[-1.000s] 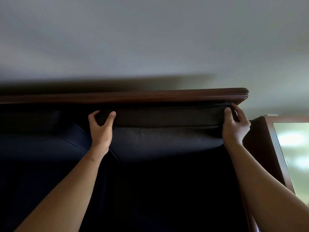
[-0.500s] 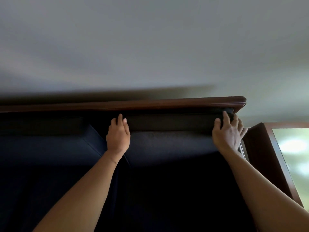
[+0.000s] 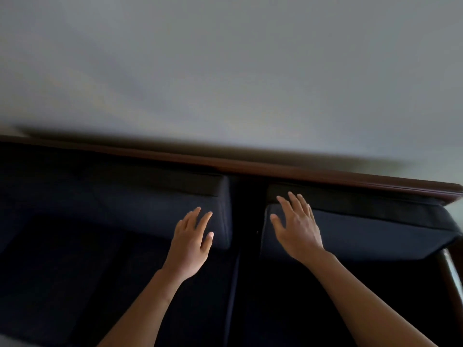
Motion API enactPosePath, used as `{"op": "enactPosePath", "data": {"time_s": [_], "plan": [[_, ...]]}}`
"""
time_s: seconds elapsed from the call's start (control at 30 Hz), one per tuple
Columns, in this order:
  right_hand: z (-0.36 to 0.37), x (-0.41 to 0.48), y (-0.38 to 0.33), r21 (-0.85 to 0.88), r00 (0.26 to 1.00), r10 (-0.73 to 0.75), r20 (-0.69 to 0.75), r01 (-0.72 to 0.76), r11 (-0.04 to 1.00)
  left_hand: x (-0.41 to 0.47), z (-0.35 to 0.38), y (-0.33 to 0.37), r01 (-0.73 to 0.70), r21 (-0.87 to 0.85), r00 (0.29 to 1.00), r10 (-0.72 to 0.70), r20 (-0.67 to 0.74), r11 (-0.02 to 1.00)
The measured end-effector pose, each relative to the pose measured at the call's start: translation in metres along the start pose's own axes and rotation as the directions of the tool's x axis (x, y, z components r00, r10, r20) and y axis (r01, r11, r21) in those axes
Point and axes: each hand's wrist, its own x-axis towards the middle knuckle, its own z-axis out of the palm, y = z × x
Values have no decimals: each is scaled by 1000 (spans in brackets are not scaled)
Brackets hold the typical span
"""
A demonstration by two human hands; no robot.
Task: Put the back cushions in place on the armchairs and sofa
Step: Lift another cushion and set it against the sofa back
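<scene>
Currently listed: one sofa [image 3: 75, 259], dark navy upholstery, matte woven cloth, capped by a smooth reddish-brown wooden rail [image 3: 325, 175] with a rounded moulded lip, running left to right along the sofa's back edge under a plain grey wall [image 3: 225, 71].

Two back cushions, both slab-shaped with squared corners and a paler dark band along the top face. Left cushion [image 3: 155, 196]: upright against the sofa back, long axis along the rail. Right cushion [image 3: 375, 231]: same lie, reaching the sofa's right end beside a wooden arm [image 3: 451, 274]. A narrow dark gap separates the two.

Left hand [image 3: 191, 244]: fingers spread, gripping nothing, over the left cushion's right edge; contact cannot be told. Right hand [image 3: 298, 226]: fingers splayed, gripping nothing, at the right cushion's upper left corner; contact likewise unclear. Image slightly blurred.
</scene>
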Motion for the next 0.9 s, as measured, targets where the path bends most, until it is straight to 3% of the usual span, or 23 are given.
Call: {"op": "enactPosePath", "data": {"time_s": [0.13,0.27,0.43,0.7,0.9], "plan": [[45,20,-92,-45,997,-56,56,59,997,1,-49,-101,42,27,999,-42,-2,999],[85,50,-164,-155,996,-23,91,37,987,25,-91,-197,98,-15,995,-98,8,995],[124,89,-211,-309,991,69,111,-32,951,69,-124,-288,304,-205,944,-324,-68,930],[153,116,-221,-452,992,100,80,-53,890,134,-131,-342,426,-238,870,-467,-157,873],[144,138,-222,-514,995,59,81,-9,858,152,-127,-359,441,-526,813,-572,-107,727]]}}
